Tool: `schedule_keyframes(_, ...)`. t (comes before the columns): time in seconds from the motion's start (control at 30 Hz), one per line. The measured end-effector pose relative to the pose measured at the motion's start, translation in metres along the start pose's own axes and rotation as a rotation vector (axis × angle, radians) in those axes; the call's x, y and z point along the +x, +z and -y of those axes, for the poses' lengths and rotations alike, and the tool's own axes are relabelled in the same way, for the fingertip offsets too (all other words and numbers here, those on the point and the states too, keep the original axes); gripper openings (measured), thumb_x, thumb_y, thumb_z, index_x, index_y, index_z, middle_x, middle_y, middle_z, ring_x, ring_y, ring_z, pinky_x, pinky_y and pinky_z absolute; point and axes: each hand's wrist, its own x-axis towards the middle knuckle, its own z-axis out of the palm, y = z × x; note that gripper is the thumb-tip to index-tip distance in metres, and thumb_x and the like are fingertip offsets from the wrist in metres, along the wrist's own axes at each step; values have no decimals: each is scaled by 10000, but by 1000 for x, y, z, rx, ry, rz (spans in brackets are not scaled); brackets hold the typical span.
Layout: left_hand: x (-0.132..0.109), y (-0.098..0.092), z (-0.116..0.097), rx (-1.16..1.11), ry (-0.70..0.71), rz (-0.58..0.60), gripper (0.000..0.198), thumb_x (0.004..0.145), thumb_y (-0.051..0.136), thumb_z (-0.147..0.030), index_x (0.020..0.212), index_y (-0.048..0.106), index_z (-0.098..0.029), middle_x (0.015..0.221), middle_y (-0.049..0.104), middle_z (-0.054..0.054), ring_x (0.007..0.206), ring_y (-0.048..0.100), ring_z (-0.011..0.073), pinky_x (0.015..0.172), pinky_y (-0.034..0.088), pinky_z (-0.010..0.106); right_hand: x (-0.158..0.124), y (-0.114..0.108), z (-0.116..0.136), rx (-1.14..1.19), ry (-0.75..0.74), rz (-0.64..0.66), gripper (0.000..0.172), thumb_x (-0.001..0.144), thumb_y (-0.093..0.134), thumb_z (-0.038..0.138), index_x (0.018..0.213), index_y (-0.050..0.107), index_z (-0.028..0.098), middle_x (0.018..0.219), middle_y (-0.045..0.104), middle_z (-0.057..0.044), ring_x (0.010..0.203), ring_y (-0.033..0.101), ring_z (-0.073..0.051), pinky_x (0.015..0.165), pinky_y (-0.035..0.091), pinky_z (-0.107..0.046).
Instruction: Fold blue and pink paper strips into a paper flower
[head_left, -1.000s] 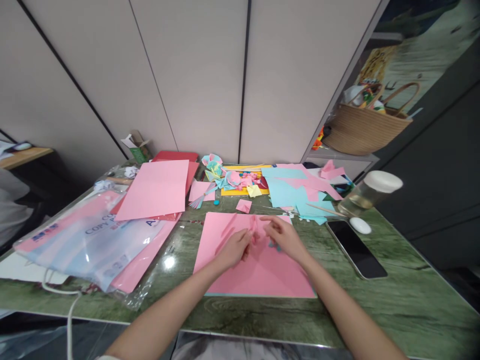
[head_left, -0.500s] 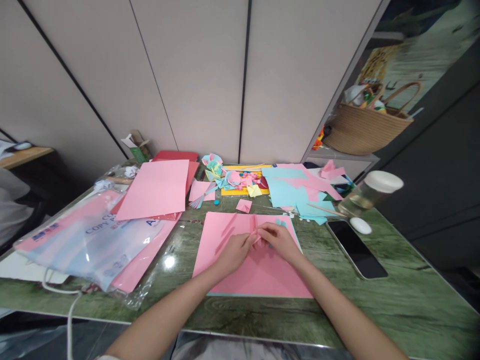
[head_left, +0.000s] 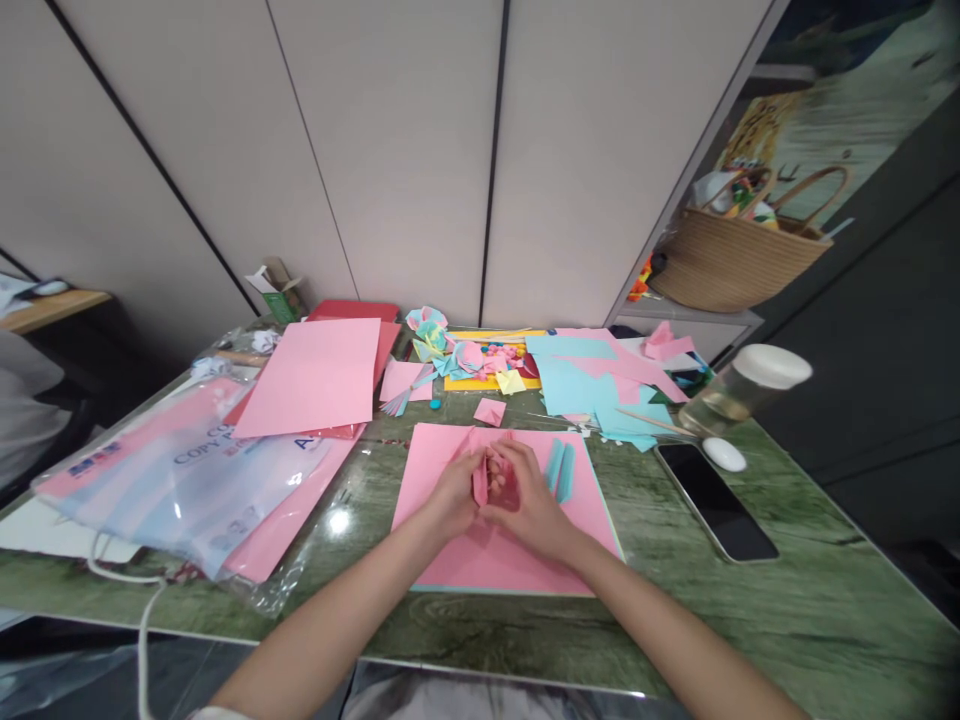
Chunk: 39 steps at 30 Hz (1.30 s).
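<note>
My left hand [head_left: 455,494] pinches a narrow folded piece of pink paper [head_left: 480,486] upright over the middle of a pink sheet [head_left: 442,572]. Curved beside it, my right hand [head_left: 534,505] has its thumb and fingers apart, close to the folded paper. Whether its fingertips touch the paper is hard to make out. To the right of my right hand, two light blue folded paper strips [head_left: 559,470] lie on the sheet. A small pink folded square [head_left: 490,411] rests just beyond the sheet's far edge.
A phone [head_left: 716,502], a white oval object [head_left: 724,455] and a lidded clear container [head_left: 739,400] are on the right. Blue paper scraps [head_left: 574,385] and paper flowers [head_left: 427,330] sit at the back. Plastic-wrapped copy paper [head_left: 172,480] covers the left.
My hands have shifted slightly left. The right hand has opened out from its pinch, the folded pink paper has turned upright in my left hand, and the blue strips have come into fuller view.
</note>
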Motion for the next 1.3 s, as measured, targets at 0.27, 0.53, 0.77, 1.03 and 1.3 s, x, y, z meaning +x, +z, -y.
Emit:
schedule_keyframes(0.27,-5,2,2,55,-36,54,227,816,398,-286,659,454,-132,510,446,-6,422,411,67,390,266,176,4,-1,1,10,20,1,595,669,611,223,1210,368,265,1187,380,-68,1152,346,-214,987,291,-392)
schedule_keyframes(0.53,11,-20,-25,469,307,-3,259,790,387,-416,729,415,-166,487,257,-79,373,237,44,400,175,175,5,-10,1,-9,-3,-49,469,753,530,282,1198,383,255,1172,414,-77,1115,380,-212,944,324,-396)
schedule_keyframes(0.77,14,-46,-52,1523,497,-396,256,708,514,-420,757,468,-173,667,543,42,628,517,168,546,292,236,7,-20,-13,-40,47,-151,381,793,464,277,1170,414,245,1098,451,-75,957,474,-188,857,382,-382)
schedule_keyframes(1.03,13,-37,-40,1854,386,-282,184,757,431,-328,722,495,-159,745,602,97,719,565,203,573,309,244,8,-20,-13,-16,52,-132,376,785,459,246,1159,422,249,1089,466,-63,940,483,-171,853,385,-362)
schedule_keyframes(1.3,-9,-12,-15,1664,603,2,162,781,398,-329,712,447,-192,563,502,-6,518,474,139,485,224,214,12,-21,-12,349,338,-131,340,776,461,368,1060,451,182,610,552,12,558,540,-138,558,437,-278)
